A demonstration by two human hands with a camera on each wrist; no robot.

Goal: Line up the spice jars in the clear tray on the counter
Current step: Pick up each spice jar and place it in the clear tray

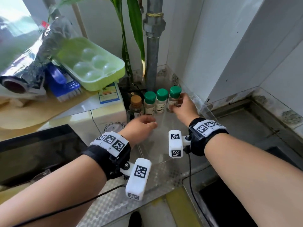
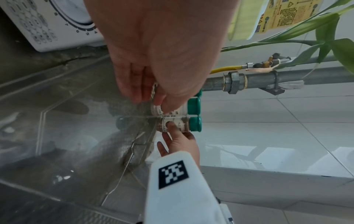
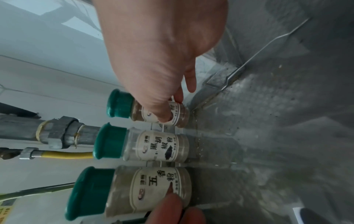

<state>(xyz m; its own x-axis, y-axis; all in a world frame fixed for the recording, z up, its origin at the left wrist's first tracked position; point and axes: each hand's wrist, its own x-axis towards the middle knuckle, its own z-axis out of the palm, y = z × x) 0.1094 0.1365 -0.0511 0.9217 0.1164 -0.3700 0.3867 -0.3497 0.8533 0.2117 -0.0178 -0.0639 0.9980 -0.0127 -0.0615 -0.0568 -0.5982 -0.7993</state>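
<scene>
Both forearms reach over the clear tray [image 1: 208, 110]. Right hand [image 1: 183, 108] pinches the rightmost spice jar [image 1: 174, 99] inside the tray's far end; left hand [image 1: 141, 126], fingers relaxed, touches another jar [image 1: 149, 103].

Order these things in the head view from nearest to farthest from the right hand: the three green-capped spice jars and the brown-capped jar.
1. The right green-capped jar: the right hand holds it, at the row's right end.
2. The middle green-capped jar: next to its left.
3. The left green-capped jar: further left, just beyond the left hand.
4. The brown-capped jar: at the row's left end.
</scene>
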